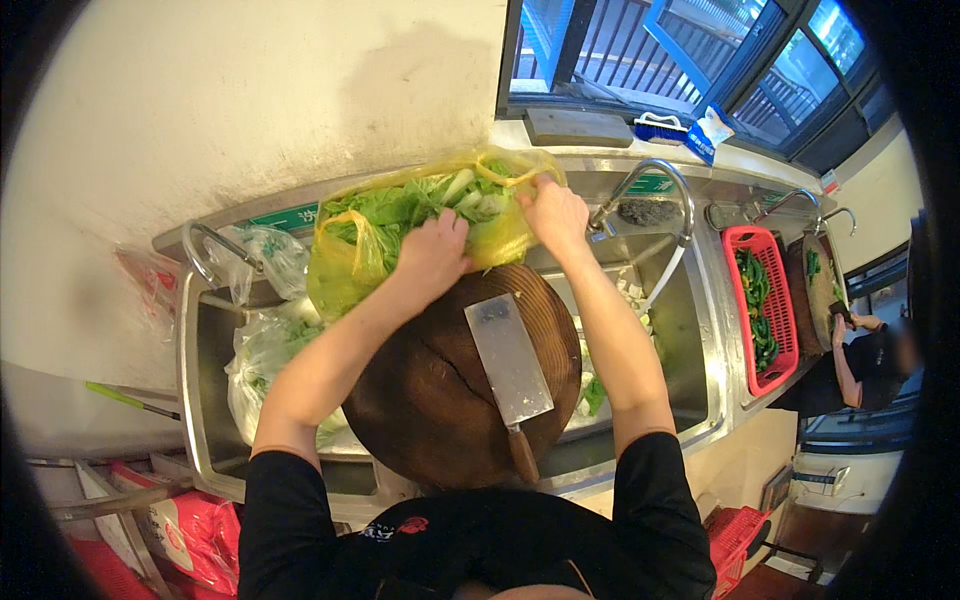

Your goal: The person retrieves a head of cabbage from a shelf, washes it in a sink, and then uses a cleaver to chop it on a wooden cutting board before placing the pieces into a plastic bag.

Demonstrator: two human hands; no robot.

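Note:
A yellow plastic bag (337,289) full of leafy greens (420,196) lies open beyond the round wooden chopping block (420,390). My right hand (556,214) grips the bag's rim at its right end. At the bag's near side, my left hand (435,251) has its fingers bent against the greens; whether they are closed on leaves or on the plastic cannot be made out. A cleaver (510,360) rests flat on the block, its wooden handle (523,454) pointing towards me.
The block spans two steel sink basins (686,360). Clear bags of vegetables (259,367) fill the left basin; cut pieces (592,394) lie in the right. Faucets (664,169) arch over both. Rightward stand a red basket (787,330) of green peppers and another person (862,360) at a board.

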